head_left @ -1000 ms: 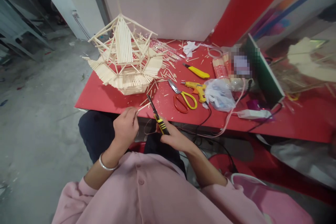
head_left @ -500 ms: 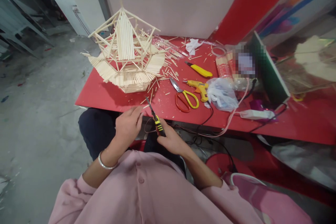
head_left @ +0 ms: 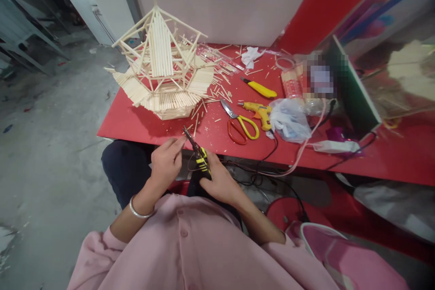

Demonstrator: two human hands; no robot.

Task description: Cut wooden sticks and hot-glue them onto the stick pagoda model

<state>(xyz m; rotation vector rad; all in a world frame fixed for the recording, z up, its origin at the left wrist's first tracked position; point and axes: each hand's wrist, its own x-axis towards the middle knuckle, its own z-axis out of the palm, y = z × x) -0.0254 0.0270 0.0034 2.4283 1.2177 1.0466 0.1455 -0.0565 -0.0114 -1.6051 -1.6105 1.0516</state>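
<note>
My right hand (head_left: 219,183) grips the yellow-and-black handles of small cutting pliers (head_left: 197,150), whose jaws point up and to the left. My left hand (head_left: 166,161) pinches a short piece of wooden stick right at those jaws, just off the near edge of the red table (head_left: 129,124). The stick piece is mostly hidden by my fingers. Further back on the table stands a pagoda-like model built of wooden sticks (head_left: 161,70).
Loose stick offcuts (head_left: 217,90) litter the table beside the model. Red-and-yellow scissors (head_left: 239,124), a yellow glue gun (head_left: 258,112), a yellow utility knife (head_left: 260,89), a plastic bag (head_left: 288,120), cables and a white power strip (head_left: 336,146) lie to the right. A green board (head_left: 353,86) leans behind them.
The longer stick seen in my left hand a second ago no longer sticks out. Both hands have drawn closer together, and the pliers' jaws have swung left toward my left fingertips.
</note>
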